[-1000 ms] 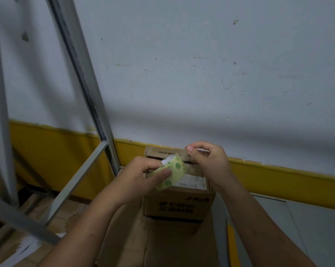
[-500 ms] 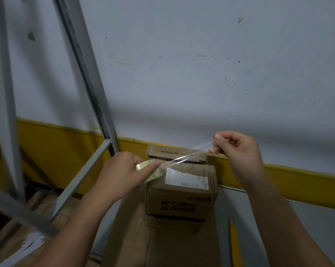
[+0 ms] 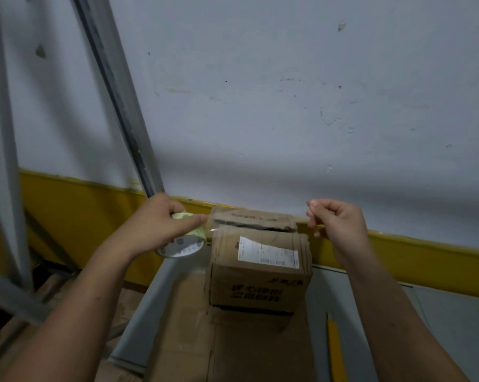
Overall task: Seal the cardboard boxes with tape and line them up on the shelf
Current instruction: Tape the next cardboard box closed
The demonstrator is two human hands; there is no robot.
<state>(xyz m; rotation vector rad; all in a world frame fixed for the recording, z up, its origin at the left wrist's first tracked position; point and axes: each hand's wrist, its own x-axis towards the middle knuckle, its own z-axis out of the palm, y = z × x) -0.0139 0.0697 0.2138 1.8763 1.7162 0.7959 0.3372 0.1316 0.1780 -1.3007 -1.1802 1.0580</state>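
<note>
In the last sec you've gone from picking at the tape end w/ both hands bunched over the box [image 3: 260, 274] to a full pull. Your left hand [image 3: 161, 224] has swung out to the left of the box, its fingers curled round the tape roll [image 3: 186, 241]. Your right hand [image 3: 340, 224] has drawn away to the right, its fingers [image 3: 314, 213] pinching the free end. Half a sec ago the clear strip [image 3: 254, 220] reached only partway across. Now it spans the box side to side and hangs just above the top, not stuck down yet as far as I can tell. The box hasn't moved: lower centre of the frame, on a flat cardboard sheet [image 3: 232, 340], far end near the yellow band [image 3: 425, 260] of the wall, label [image 3: 268, 253] facing up. The dark gap [image 3: 254, 226] between the top flaps is open, and the strip runs approx along it, so the length looks enough. For the task, the pull-out is done but sealing hasn't begun. Next is prob. lowering the strip onto that gap, pressing it flat, then cutting it from the roll. Keep it taut, since slack clear tape tends to fold onto itself. Lining up on the shelf comes after.
</note>
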